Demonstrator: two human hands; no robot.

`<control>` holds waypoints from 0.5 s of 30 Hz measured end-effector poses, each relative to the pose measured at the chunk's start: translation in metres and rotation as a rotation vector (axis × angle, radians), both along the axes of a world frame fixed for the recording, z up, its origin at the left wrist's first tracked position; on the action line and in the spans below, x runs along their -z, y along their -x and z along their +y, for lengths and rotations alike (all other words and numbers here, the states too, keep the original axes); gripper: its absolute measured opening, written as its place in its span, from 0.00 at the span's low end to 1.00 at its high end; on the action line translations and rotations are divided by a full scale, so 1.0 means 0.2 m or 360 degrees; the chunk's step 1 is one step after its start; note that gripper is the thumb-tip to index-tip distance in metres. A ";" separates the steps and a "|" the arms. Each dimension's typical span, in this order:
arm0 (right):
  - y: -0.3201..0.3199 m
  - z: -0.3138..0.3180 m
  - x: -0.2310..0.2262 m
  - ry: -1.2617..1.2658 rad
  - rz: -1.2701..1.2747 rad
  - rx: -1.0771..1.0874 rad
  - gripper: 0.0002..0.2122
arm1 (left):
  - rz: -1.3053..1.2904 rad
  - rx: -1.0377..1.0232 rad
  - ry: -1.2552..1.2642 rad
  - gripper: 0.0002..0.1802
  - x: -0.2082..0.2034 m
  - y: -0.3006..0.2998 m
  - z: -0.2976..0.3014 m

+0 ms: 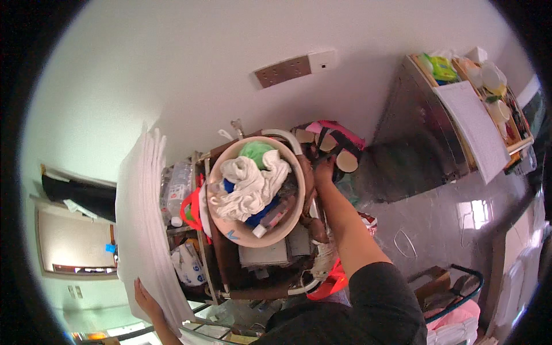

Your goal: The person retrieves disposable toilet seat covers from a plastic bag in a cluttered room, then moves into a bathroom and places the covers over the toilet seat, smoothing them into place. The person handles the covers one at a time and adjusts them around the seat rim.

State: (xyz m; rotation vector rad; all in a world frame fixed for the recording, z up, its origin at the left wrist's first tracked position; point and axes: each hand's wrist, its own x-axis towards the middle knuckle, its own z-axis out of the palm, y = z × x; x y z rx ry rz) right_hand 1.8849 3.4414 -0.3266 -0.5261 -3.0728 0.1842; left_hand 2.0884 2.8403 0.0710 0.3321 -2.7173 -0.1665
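Observation:
On the left stands a tall bundle of thin white sheets [146, 224], possibly foam. My left hand [148, 302] grips its lower outer edge. My right arm stretches past a frame chair to my right hand [324, 168], which is beside several items with round cream ends [347, 161]; its fingers are dark and partly hidden, so whether it holds anything does not show. Between my arms, on the chair's brown and white frame [311, 172], rests a pale round basin [215, 221]. In it lie a crumpled white cloth [253, 184], a green bundle [256, 152] and a clear bottle [275, 217].
Plastic bottles [179, 190] and packets fill a rack left of the basin. At the far right, a dark cabinet [425, 115] carries a wooden tray of small items and a white panel [472, 123]. A thin white loop [405, 244] lies on the shiny floor. A socket plate [283, 71] is on the wall.

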 end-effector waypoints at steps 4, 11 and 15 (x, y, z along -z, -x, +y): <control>-0.08 -0.04 0.07 -0.0078 0.0319 -0.0052 0.15 | 0.0060 0.0010 -0.0048 0.21 0.01 -0.08 -0.10; -0.10 0.02 0.05 0.0268 0.1015 0.0310 0.12 | 0.0139 0.0032 -0.0050 0.19 0.02 -0.01 -0.02; -0.29 0.10 -0.11 0.0755 0.0614 0.0185 0.10 | 0.0150 -0.0003 0.0061 0.19 0.03 -0.01 -0.03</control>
